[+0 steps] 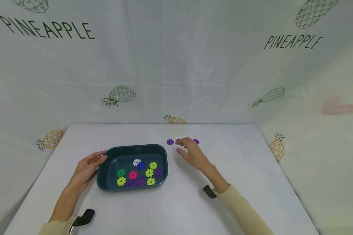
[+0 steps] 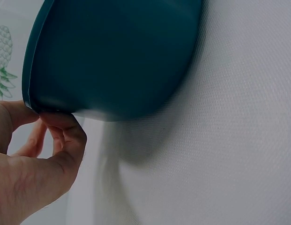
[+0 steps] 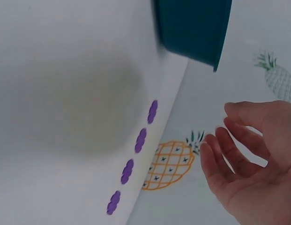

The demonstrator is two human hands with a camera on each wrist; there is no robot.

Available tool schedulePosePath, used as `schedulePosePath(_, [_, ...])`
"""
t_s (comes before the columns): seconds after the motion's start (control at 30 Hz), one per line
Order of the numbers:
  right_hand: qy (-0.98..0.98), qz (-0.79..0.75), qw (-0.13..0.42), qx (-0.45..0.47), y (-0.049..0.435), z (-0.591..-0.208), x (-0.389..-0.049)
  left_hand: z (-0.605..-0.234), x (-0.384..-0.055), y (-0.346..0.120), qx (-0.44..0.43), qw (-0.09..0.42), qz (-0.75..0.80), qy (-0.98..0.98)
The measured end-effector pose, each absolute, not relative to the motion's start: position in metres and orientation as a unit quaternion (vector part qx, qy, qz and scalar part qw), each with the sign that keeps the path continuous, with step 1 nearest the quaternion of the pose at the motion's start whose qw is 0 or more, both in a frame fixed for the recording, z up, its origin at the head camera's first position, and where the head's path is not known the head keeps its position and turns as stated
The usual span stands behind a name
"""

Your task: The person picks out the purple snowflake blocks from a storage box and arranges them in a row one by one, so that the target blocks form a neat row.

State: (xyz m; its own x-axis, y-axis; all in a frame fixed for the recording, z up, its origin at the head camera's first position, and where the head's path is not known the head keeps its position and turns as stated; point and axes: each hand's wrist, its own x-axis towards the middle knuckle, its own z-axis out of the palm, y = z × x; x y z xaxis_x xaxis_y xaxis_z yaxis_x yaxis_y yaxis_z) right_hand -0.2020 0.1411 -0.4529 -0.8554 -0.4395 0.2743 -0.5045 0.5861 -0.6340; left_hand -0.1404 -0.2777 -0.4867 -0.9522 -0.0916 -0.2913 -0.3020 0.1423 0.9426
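Note:
My left hand (image 1: 85, 169) pinches the left rim of a dark teal plastic tray (image 1: 108, 168) between thumb and fingers. In the left wrist view the tray's outer wall (image 2: 112, 61) rises beside those fingers. Inside the tray lie notched flower-shaped discs: a white one (image 1: 136, 162), a blue one (image 1: 141, 165), a green one (image 1: 121, 172), a pink one (image 1: 133, 175), and several yellow and purple ones. My right hand (image 1: 194, 156) hovers with loosely bent fingers, nothing between them. Near its fingertips, several purple flower discs (image 3: 127, 171) stand in a row on the table, partly hidden in the head view.
The white tabletop (image 1: 247, 182) stretches around the tray, with its back edge just behind the purple row. A pale curtain (image 1: 176, 65) printed with pineapples hangs behind and at the sides. Each wrist carries a black camera mount (image 1: 86, 217).

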Motion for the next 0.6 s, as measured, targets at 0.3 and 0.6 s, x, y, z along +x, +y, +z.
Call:
schedulePosePath(0.3, [-0.888,0.338,0.038,0.311,0.117,-0.447,-0.190,-0.486,-0.141,-0.278,-0.137,0.082,0.638,0.753])
schedulePosePath(0.6, [-0.869,0.313,0.017,0.382,0.100,-0.450,-0.184,-0.484,-0.140,-0.277,-0.134,0.084,0.638,0.754])
